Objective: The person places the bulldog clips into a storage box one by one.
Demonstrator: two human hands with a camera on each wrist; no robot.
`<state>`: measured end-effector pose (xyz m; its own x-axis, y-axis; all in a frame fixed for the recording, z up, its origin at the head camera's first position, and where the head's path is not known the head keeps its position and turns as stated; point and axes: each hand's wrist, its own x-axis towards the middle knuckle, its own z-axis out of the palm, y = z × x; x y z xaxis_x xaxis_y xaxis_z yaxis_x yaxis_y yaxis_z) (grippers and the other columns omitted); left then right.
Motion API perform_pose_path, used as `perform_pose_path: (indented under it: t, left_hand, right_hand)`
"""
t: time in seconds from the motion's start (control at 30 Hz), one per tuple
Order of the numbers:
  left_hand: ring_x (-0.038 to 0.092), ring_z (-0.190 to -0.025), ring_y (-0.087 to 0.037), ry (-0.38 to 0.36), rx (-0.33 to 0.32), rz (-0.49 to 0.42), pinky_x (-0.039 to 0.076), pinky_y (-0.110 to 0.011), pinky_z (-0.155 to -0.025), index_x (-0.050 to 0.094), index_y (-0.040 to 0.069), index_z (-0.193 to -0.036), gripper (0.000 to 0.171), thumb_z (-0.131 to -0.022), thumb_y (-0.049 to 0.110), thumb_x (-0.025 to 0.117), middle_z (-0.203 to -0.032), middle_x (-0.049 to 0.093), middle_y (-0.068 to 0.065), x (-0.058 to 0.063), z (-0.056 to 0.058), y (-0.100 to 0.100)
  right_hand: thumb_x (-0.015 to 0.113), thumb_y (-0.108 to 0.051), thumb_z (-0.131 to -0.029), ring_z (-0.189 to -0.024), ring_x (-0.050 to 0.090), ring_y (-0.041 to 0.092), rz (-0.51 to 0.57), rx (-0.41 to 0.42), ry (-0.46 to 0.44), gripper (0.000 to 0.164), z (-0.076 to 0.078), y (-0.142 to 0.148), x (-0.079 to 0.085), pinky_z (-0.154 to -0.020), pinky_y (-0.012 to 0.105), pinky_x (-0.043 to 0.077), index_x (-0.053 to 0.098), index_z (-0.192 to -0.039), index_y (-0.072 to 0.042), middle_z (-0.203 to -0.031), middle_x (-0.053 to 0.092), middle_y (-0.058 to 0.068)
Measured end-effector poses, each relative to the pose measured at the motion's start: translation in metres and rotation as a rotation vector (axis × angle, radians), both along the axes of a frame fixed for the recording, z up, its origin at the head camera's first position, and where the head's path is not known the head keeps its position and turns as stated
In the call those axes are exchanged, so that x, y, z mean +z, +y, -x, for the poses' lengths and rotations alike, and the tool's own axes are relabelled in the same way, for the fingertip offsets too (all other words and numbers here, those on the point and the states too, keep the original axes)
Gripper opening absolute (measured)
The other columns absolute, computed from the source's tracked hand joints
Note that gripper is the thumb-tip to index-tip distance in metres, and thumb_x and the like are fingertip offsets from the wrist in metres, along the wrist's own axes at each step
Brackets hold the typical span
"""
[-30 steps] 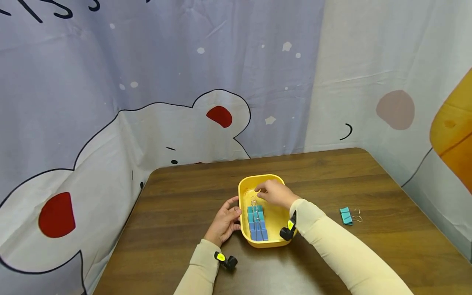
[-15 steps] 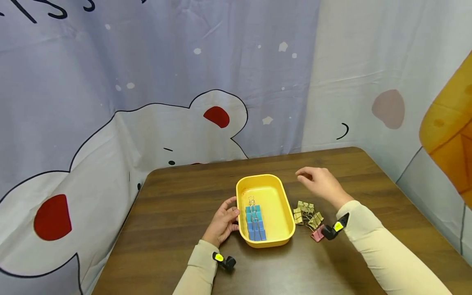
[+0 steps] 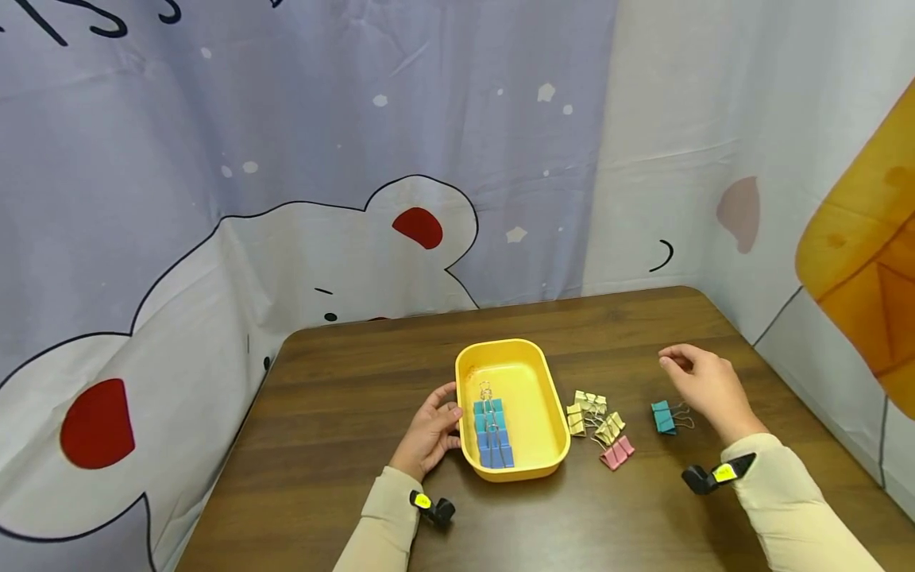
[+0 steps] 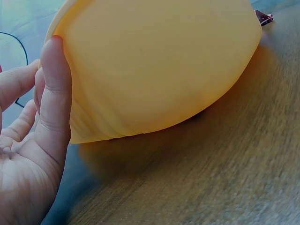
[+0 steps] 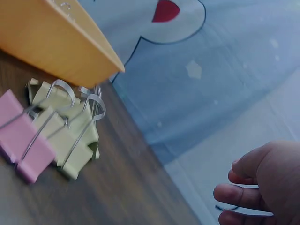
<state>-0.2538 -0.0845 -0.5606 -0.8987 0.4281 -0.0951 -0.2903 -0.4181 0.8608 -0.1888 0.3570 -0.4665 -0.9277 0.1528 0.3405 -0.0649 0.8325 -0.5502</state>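
Observation:
A yellow plastic tray [image 3: 532, 413] holds several binder clips [image 3: 493, 433] in a column along its left side, teal at the far end and blue nearer. My left hand [image 3: 429, 433] rests against the tray's left wall, fingers fairly straight and thumb tip at the rim; the left wrist view shows the thumb [image 4: 56, 89] along the outer wall. Above the table at the right, my right hand [image 3: 708, 389] hangs with loosely bent fingers and nothing between them. A teal binder clip [image 3: 665, 417] lies on the table just below and left of it, apart from the fingers.
Yellow binder clips [image 3: 610, 429] and a pink one [image 3: 617, 453] lie in a cluster right of the tray, on the brown wooden table [image 3: 357, 381]. A printed curtain [image 3: 536, 159] hangs behind the table.
My right hand has moved from over the tray to the right, past the yellow and pink clips, to near the loose teal clip. The left hand stays at the tray.

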Motion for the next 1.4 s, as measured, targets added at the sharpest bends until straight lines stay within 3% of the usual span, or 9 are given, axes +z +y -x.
perform_pose_path:
  t: [0.4,0.6,0.77,1.03,1.2,1.4]
  left_hand:
    - [0.059,-0.065,-0.01,-0.01,0.02,-0.007,0.058,-0.025,-0.049,0.031,0.009,-0.152,0.055,-0.102,-0.005,0.049,-0.096,0.056,-0.005,0.0,-0.002,0.0]
    - [0.059,-0.065,-0.009,-0.017,0.027,-0.015,0.057,-0.025,-0.049,0.032,0.009,-0.152,0.055,-0.102,-0.006,0.049,-0.095,0.056,-0.006,0.0,-0.002,0.0]
    - [0.059,-0.064,-0.009,-0.022,0.026,-0.02,0.057,-0.025,-0.049,0.033,0.01,-0.15,0.053,-0.102,-0.006,0.049,-0.095,0.057,-0.005,-0.001,-0.002,-0.001]
    - [0.059,-0.066,-0.009,-0.014,0.02,0.001,0.058,-0.024,-0.051,0.033,0.01,-0.151,0.053,-0.103,-0.004,0.05,-0.095,0.057,-0.005,0.0,-0.002,0.0]
    - [0.058,-0.066,-0.009,-0.011,0.014,0.002,0.058,-0.024,-0.051,0.034,0.01,-0.15,0.052,-0.103,-0.003,0.05,-0.094,0.057,-0.004,0.001,-0.001,0.001]
    - [0.058,-0.066,-0.009,-0.017,0.019,-0.005,0.058,-0.024,-0.05,0.033,0.01,-0.151,0.053,-0.103,-0.004,0.05,-0.093,0.056,-0.004,0.0,0.0,0.001]
  right_hand:
    - [0.058,-0.034,-0.102,-0.093,0.067,0.042,-0.012,-0.079,-0.04,0.035,-0.028,0.021,-0.032,-0.073,0.055,0.051,0.069,-0.114,-0.002,-0.101,0.073,0.019]
    - [0.055,-0.045,-0.101,-0.094,0.066,0.043,0.0,-0.077,-0.164,0.046,-0.036,0.025,-0.043,-0.072,0.055,0.051,0.069,-0.114,-0.004,-0.103,0.072,0.021]
    - [0.056,-0.048,-0.101,-0.093,0.066,0.041,0.015,-0.069,-0.237,0.047,-0.038,0.024,-0.048,-0.07,0.053,0.051,0.069,-0.112,-0.004,-0.101,0.072,0.018]
    - [0.056,-0.041,-0.101,-0.096,0.067,0.045,0.029,-0.092,-0.255,0.042,-0.038,0.021,-0.054,-0.075,0.056,0.051,0.073,-0.105,-0.002,-0.086,0.076,0.005]
    - [0.053,-0.039,-0.103,-0.106,0.062,0.052,0.056,-0.101,-0.274,0.043,-0.039,0.02,-0.051,-0.081,0.06,0.049,0.074,-0.103,-0.001,-0.085,0.077,0.004]
    - [0.053,-0.035,-0.104,-0.102,0.064,0.048,0.071,-0.107,-0.238,0.04,-0.034,0.016,-0.047,-0.079,0.058,0.05,0.075,-0.101,-0.002,-0.086,0.076,0.006]
